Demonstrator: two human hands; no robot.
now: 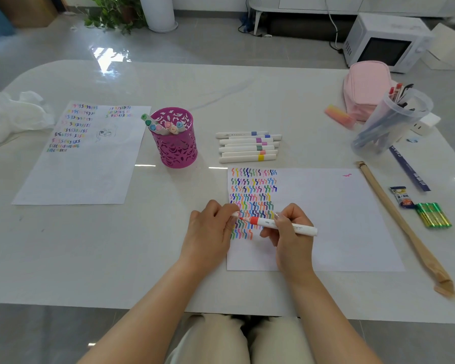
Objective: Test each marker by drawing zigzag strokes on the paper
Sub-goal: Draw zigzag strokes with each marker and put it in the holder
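In the head view, the right hand (292, 232) holds an orange-red marker (260, 222) lying almost level just above the paper (339, 219). Its grip is clamped round the white barrel, with the bare tip pointing left. The left hand (210, 227) sits at that tip with its fingers curled, pinching what looks like the cap (235, 214), though the piece is small and partly hidden.

The paper lies on the tabletop (116, 245) in front of the person. Its left part is filled with rows of coloured zigzags, and the lowest row is shorter than the rest. The step in hand looks like the cap change for this marker, though whether it is coming off or going on cannot be told.

If the marker is untested, the next move calls for tilting the tip down to the end of that short row. If it is tested, the cap needs lining up squarely with the tip. A row of markers (247, 147) waits beyond the paper, beside a pink holder (175, 148).
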